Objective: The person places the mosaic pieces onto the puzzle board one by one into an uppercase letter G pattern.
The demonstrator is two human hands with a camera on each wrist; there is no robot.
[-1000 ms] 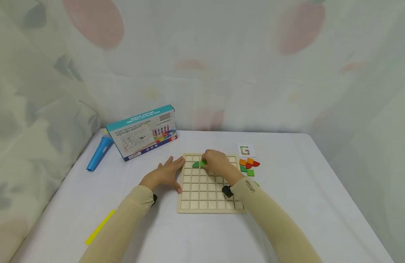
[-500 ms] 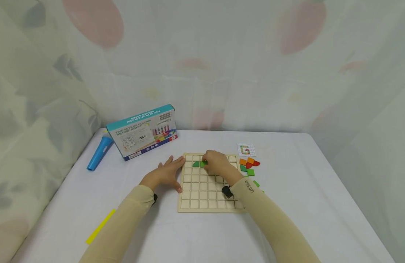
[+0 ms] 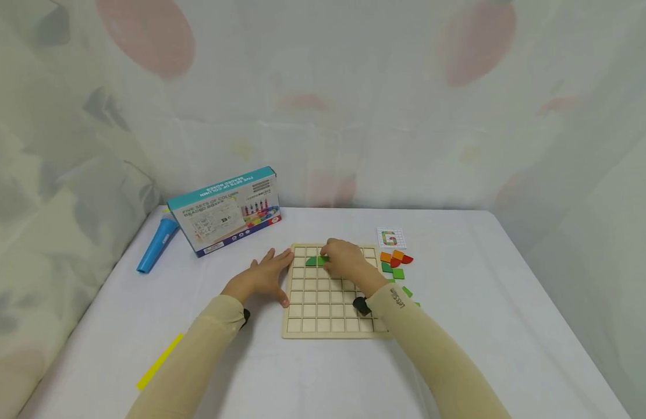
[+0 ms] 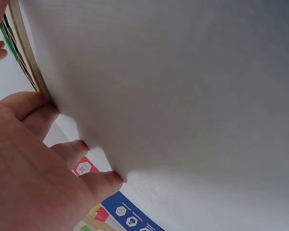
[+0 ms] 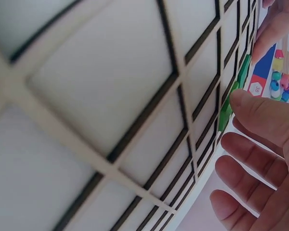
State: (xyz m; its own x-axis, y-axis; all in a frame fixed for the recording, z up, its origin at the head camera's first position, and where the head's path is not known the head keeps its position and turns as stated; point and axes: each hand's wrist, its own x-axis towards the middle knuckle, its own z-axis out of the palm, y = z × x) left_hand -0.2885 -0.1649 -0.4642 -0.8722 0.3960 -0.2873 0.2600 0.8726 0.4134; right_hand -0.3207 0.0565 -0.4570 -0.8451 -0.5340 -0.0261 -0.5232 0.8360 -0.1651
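A wooden grid board point(image 3: 312, 317) lies on the white table. Two green pieces point(image 3: 315, 261) sit in its second row, near the far left. My right hand point(image 3: 345, 259) rests over them; in the right wrist view the thumb point(image 5: 260, 110) touches the edge of a green piece point(image 5: 227, 113) while the other fingers point(image 5: 241, 163) hang relaxed and hold nothing. My left hand point(image 3: 262, 277) lies flat on the table with its fingers against the board's left edge point(image 4: 26, 57). Both arms wear beige sleeves.
Right of the board lie a letter-pattern card point(image 3: 391, 238) and several loose orange, red and green pieces point(image 3: 396, 263). A teal toy box point(image 3: 226, 209) and a blue cylinder point(image 3: 156, 245) lie at the far left. A yellow strip point(image 3: 159, 362) lies front left.
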